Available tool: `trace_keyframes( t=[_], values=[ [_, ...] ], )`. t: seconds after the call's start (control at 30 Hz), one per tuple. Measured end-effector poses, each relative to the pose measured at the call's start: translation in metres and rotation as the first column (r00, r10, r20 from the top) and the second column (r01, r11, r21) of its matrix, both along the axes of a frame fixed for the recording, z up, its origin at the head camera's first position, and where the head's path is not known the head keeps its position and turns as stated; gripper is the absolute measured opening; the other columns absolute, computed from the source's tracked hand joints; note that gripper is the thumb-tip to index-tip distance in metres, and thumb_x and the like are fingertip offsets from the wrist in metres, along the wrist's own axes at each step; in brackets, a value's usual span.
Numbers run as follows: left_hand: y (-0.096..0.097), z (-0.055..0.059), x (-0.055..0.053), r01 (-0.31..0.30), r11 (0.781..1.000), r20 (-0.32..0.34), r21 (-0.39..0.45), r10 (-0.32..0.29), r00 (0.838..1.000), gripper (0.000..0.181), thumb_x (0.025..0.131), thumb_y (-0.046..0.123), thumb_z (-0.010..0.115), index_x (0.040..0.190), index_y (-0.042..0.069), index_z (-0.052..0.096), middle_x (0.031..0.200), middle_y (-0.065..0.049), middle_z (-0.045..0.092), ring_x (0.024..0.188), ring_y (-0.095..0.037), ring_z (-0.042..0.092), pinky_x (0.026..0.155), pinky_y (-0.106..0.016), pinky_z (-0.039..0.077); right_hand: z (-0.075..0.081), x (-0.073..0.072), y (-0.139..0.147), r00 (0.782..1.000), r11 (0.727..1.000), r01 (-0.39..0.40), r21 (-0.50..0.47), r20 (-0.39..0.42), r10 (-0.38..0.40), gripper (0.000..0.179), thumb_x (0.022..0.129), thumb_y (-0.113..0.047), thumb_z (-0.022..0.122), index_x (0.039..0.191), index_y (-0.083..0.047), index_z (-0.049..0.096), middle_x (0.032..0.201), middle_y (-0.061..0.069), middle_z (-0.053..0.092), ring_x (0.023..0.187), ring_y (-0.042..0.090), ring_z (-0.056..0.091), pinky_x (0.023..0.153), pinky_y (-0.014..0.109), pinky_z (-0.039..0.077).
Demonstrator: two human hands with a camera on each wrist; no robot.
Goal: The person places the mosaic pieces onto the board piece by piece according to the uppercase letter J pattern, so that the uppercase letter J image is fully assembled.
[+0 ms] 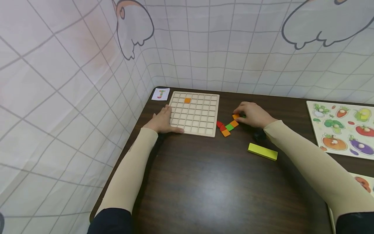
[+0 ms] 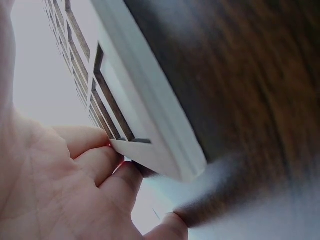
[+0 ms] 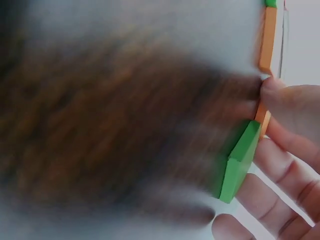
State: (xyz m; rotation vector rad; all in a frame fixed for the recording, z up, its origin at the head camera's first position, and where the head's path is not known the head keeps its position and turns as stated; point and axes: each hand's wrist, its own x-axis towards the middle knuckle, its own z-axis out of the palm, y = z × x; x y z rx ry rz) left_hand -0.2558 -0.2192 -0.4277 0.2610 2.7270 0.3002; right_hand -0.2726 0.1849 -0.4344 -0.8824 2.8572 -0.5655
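My left hand (image 1: 163,122) lies at the near left corner of a pale wooden grid board (image 1: 193,132), fingers along its left side and thumb at the front edge. In the left wrist view, fingertips touch the board's rim (image 2: 165,120). One orange square tile (image 1: 187,100) sits in an upper cell. Right of the board, my right hand (image 1: 252,114) pinches another orange tile (image 1: 235,116) between thumb and forefinger. A green tile (image 3: 240,162) stands against its other fingers. Close by lie red tiles (image 1: 223,128), a green tile (image 1: 229,127) and orange tiles (image 1: 226,133).
A card with a coloured J pattern (image 1: 160,94) lies beyond the board's left corner. Nearer me is a yellow-green block (image 1: 262,151), with a small dark object (image 1: 259,135) under the right wrist. A vegetable picture board (image 1: 344,130) lies at right. White curtains border the table.
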Motion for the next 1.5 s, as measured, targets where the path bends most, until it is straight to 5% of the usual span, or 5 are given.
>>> trace_keyframes(
  t=[0.37, 0.63, 0.87, 1.13, 1.5],
  values=[
    [0.0, 0.004, 0.002, -0.006, 1.0, 0.0, 0.019, 0.006, 1.0, 0.137, 0.078, 0.073, 0.077, 0.166, 0.001, 0.002, 0.176, -0.018, -0.002, 0.165, -0.035, 0.002, 0.128, -0.068, 0.014, 0.003, 0.001, -0.004, 1.0, 1.0, -0.017, -0.014, -0.001, 0.017, 0.028, 0.093, -0.009, 0.076, 0.12, -0.003, 0.076, 0.118, 0.015, 0.071, 0.106, 0.033, 0.068, 0.095, 0.052, 0.056],
    [-0.008, 0.005, 0.002, -0.012, 1.0, 0.0, 0.006, 0.012, 1.0, 0.137, 0.079, 0.075, 0.075, 0.166, 0.001, 0.0, 0.176, -0.018, -0.002, 0.165, -0.034, 0.003, 0.127, -0.069, 0.014, -0.001, -0.023, -0.026, 0.995, 0.994, 0.079, -0.08, 0.065, -0.074, 0.028, 0.096, -0.014, 0.073, 0.123, -0.005, 0.075, 0.119, 0.015, 0.07, 0.099, 0.03, 0.066, 0.087, 0.048, 0.057],
    [-0.008, 0.001, -0.001, -0.009, 1.0, -0.003, 0.003, 0.009, 1.0, 0.139, 0.077, 0.078, 0.074, 0.167, 0.002, 0.0, 0.176, -0.017, -0.002, 0.165, -0.033, 0.003, 0.127, -0.068, 0.016, 0.006, -0.043, -0.061, 0.991, 0.987, 0.101, -0.122, 0.103, -0.088, 0.032, 0.097, -0.016, 0.073, 0.127, -0.005, 0.074, 0.128, 0.018, 0.071, 0.118, 0.035, 0.063, 0.099, 0.052, 0.052],
    [-0.004, 0.001, -0.001, -0.004, 1.0, -0.016, 0.004, 0.004, 1.0, 0.139, 0.076, 0.079, 0.075, 0.167, 0.003, 0.003, 0.177, -0.016, 0.0, 0.165, -0.032, 0.004, 0.128, -0.066, 0.016, 0.014, -0.059, -0.108, 0.972, 0.974, 0.16, -0.159, 0.196, -0.127, 0.035, 0.097, -0.017, 0.072, 0.13, -0.006, 0.073, 0.133, 0.016, 0.069, 0.118, 0.034, 0.063, 0.099, 0.051, 0.054],
    [-0.004, 0.004, 0.003, -0.009, 1.0, -0.017, 0.014, 0.009, 1.0, 0.138, 0.076, 0.077, 0.077, 0.167, 0.004, 0.004, 0.177, -0.016, 0.001, 0.165, -0.032, 0.006, 0.128, -0.067, 0.017, 0.008, -0.077, -0.142, 0.968, 0.98, 0.176, -0.092, 0.194, -0.156, 0.034, 0.098, -0.016, 0.07, 0.131, -0.009, 0.073, 0.133, 0.013, 0.073, 0.127, 0.032, 0.064, 0.107, 0.049, 0.052]
  ],
)
